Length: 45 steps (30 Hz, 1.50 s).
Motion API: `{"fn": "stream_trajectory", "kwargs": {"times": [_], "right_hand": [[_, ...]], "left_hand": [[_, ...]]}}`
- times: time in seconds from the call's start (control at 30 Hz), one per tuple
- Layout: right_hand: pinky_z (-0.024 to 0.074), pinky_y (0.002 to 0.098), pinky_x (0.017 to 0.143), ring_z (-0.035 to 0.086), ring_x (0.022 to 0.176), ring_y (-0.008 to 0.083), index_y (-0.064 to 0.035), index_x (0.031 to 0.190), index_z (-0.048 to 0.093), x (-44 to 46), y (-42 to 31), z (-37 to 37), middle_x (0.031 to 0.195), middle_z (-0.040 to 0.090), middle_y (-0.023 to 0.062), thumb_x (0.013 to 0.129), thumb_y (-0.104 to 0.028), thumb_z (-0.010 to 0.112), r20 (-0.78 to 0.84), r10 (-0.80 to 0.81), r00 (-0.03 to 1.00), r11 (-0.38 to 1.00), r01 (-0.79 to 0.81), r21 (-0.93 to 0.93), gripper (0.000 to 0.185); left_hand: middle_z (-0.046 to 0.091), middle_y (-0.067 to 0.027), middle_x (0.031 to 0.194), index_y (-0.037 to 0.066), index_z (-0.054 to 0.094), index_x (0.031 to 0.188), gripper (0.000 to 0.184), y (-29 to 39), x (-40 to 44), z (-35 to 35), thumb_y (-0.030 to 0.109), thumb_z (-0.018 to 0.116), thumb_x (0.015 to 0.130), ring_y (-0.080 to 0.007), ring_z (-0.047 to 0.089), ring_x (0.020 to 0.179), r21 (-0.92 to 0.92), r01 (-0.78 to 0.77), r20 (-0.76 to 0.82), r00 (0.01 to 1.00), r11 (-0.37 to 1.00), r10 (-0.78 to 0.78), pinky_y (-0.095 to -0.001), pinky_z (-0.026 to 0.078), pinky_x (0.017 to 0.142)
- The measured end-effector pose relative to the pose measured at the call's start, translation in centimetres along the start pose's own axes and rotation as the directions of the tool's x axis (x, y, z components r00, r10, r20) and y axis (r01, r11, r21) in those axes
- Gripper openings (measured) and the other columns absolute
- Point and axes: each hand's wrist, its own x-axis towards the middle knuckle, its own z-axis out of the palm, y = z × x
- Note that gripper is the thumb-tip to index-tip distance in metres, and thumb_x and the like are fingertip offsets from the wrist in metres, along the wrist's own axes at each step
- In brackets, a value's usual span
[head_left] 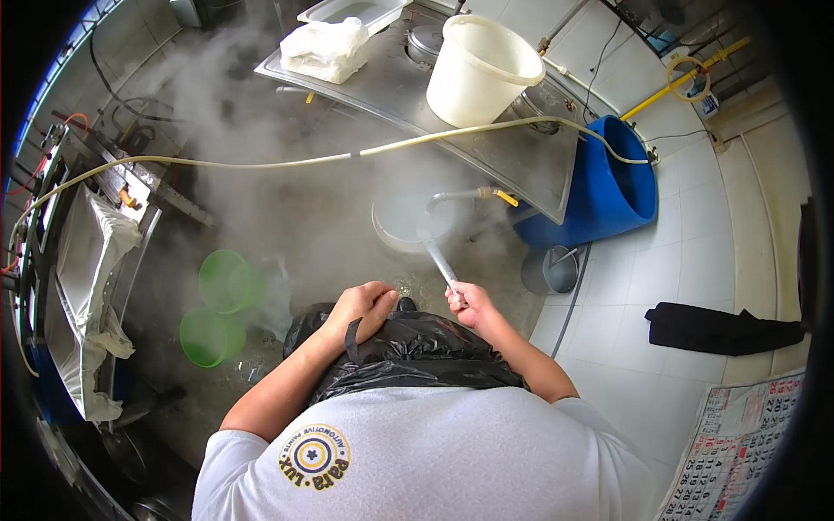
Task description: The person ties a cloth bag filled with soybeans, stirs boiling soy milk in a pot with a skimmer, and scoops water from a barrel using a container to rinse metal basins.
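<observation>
My right hand (470,304) is wrapped round a grey pipe-like handle (441,263). The handle slants down into a round, pale container (380,227) on the floor, and steam veils its contents and the handle's far end. Above that container juts a metal spout (452,196) with a yellow lever. At my waist, my left hand (363,308) rests curled against a black plastic apron (417,347). Its fingers are closed, and whatever may be inside them is hidden. A black strip (352,339) crosses the left wrist.
A steel counter (382,100) carries a white bucket (478,74) and a white bundle (325,49). A hose (261,163) spans the view. Blue barrel (608,191) and dark bucket (551,271) stand right; green tubs (228,282) and a cloth-lined frame (87,286) are left. Steam blurs the wet floor.
</observation>
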Motion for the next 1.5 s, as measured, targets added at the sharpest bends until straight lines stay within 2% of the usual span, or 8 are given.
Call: {"fn": "stream_trajectory", "kwargs": {"times": [0.23,0.63,0.7,1.03,1.1,1.33,1.4,1.5], "right_hand": [[0.0375,0.0219,0.045,0.046,0.055,0.0085,0.0029,0.093,0.058,-0.1,0.3,0.2,0.076,0.053,0.0038,0.102,-0.021,0.063,0.001,0.010,1.000,1.000,-0.010,0.002,0.026],[0.0379,0.0229,0.045,0.046,0.054,0.0097,0.0046,0.094,0.057,-0.4,-0.1,-0.5,0.078,0.054,0.0067,0.101,-0.019,0.063,-0.019,-0.015,1.000,1.000,0.015,0.000,0.026],[0.0382,0.0234,0.045,0.046,0.054,0.0098,0.0048,0.094,0.057,-0.2,-0.2,-0.6,0.078,0.054,0.0073,0.101,-0.019,0.063,-0.039,-0.012,0.999,1.000,0.012,0.018,0.026],[0.0389,0.0248,0.046,0.045,0.053,0.0137,0.0048,0.094,0.057,0.1,-0.5,-1.3,0.076,0.054,0.0087,0.101,-0.018,0.061,-0.093,-0.043,0.995,0.998,0.046,0.032,0.024],[0.0389,0.0250,0.046,0.045,0.052,0.0129,0.0049,0.094,0.057,0.1,-0.6,-1.4,0.073,0.053,0.0073,0.101,-0.019,0.061,-0.107,-0.051,0.993,0.998,0.055,0.029,0.025],[0.0391,0.0248,0.046,0.046,0.051,0.0109,0.0042,0.093,0.056,0.3,-1.0,-2.1,0.070,0.052,0.0049,0.101,-0.019,0.062,-0.097,-0.054,0.994,0.996,0.060,0.064,0.025],[0.0392,0.0245,0.046,0.047,0.052,0.0110,0.0034,0.095,0.055,0.2,-1.1,-2.1,0.073,0.054,0.0058,0.101,-0.018,0.062,-0.106,-0.071,0.992,0.995,0.078,0.063,0.023],[0.0393,0.0241,0.046,0.047,0.054,0.0110,0.0028,0.097,0.054,-0.1,-1.1,-1.7,0.077,0.055,0.0065,0.101,-0.017,0.062,-0.113,-0.086,0.990,0.991,0.097,0.092,0.021]], "left_hand": [[0.073,-0.0250,0.093,-0.004,0.073,0.109,0.033,-0.6,0.1,0.2,0.026,0.062,0.100,-0.0384,0.073,0.090,-0.013,-0.022,-0.029,0.999,1.000,0.021,-0.0429,0.056,0.082],[0.074,-0.0227,0.096,-0.003,0.072,0.114,0.037,-0.5,0.2,0.2,0.031,0.060,0.103,-0.0316,0.073,0.092,-0.005,-0.017,-0.002,1.000,1.000,0.017,-0.0397,0.055,0.084],[0.074,-0.0251,0.095,-0.003,0.073,0.110,0.034,-0.2,0.2,0.2,0.028,0.062,0.101,-0.0398,0.073,0.092,-0.014,-0.023,-0.020,1.000,1.000,0.022,-0.0435,0.056,0.084],[0.074,-0.0255,0.096,-0.004,0.072,0.111,0.035,-0.1,0.2,0.2,0.029,0.062,0.101,-0.0406,0.073,0.094,-0.011,-0.004,-0.007,1.000,1.000,0.004,-0.0436,0.056,0.085],[0.074,-0.0225,0.095,-0.003,0.071,0.114,0.038,-0.3,0.2,0.2,0.031,0.060,0.103,-0.0311,0.073,0.092,0.001,-0.015,0.001,1.000,1.000,0.015,-0.0396,0.055,0.084],[0.074,-0.0220,0.096,-0.002,0.072,0.114,0.037,-0.1,0.3,0.2,0.031,0.060,0.103,-0.0311,0.073,0.092,0.012,-0.016,0.008,1.000,1.000,0.016,-0.0395,0.055,0.084],[0.074,-0.0252,0.095,-0.003,0.072,0.109,0.034,0.1,0.3,0.2,0.028,0.062,0.101,-0.0396,0.073,0.092,-0.015,-0.016,-0.010,1.000,1.000,0.016,-0.0433,0.056,0.084],[0.074,-0.0249,0.094,-0.003,0.072,0.110,0.035,-0.1,0.3,0.3,0.029,0.062,0.101,-0.0391,0.073,0.092,-0.015,-0.016,-0.015,1.000,1.000,0.016,-0.0432,0.056,0.084]]}}
